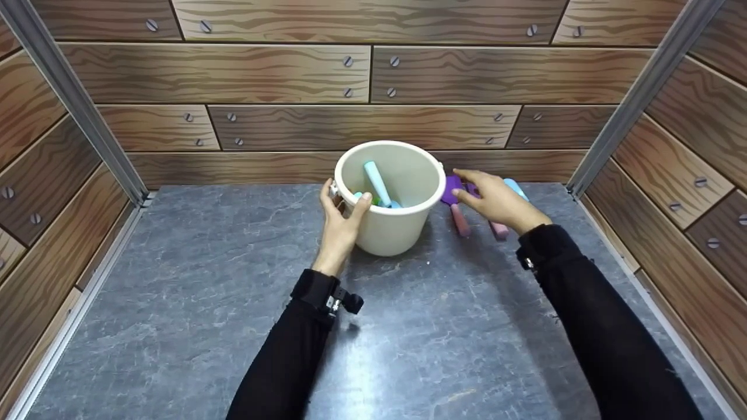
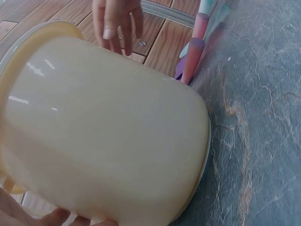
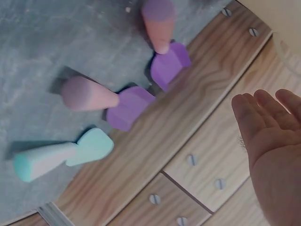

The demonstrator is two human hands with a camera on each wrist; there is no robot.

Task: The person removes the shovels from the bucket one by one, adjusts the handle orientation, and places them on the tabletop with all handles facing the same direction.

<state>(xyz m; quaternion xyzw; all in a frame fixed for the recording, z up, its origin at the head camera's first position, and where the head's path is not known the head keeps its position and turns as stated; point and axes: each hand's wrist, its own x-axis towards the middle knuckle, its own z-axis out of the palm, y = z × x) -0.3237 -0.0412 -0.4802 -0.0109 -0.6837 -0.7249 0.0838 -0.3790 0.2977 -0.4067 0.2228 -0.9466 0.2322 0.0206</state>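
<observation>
A cream bucket [image 1: 397, 233] stands upright near the back wall. My left hand [image 1: 339, 232] holds its left rim, the thumb over the edge and the fingers against the outside. Inside the bucket a light-blue handle [image 1: 377, 184] leans up from a few blue and green pieces, partly hidden by the rim. To the right of the bucket, my right hand [image 1: 496, 199] hovers over toy shovels, its fingers extended and holding nothing. Two have purple scoops and pink handles: one shovel [image 3: 169, 66] nearer the bucket, another shovel [image 3: 128, 107] beside it. A turquoise shovel [image 3: 91, 147] lies farthest right.
Wood-patterned panels [image 1: 292, 73] wall the back and both sides, with metal strips [image 1: 84, 99] at the corners. The floor is a grey marbled surface [image 1: 204, 291]. Dark sleeves cover both forearms, and each wrist wears a black band [image 1: 318, 290].
</observation>
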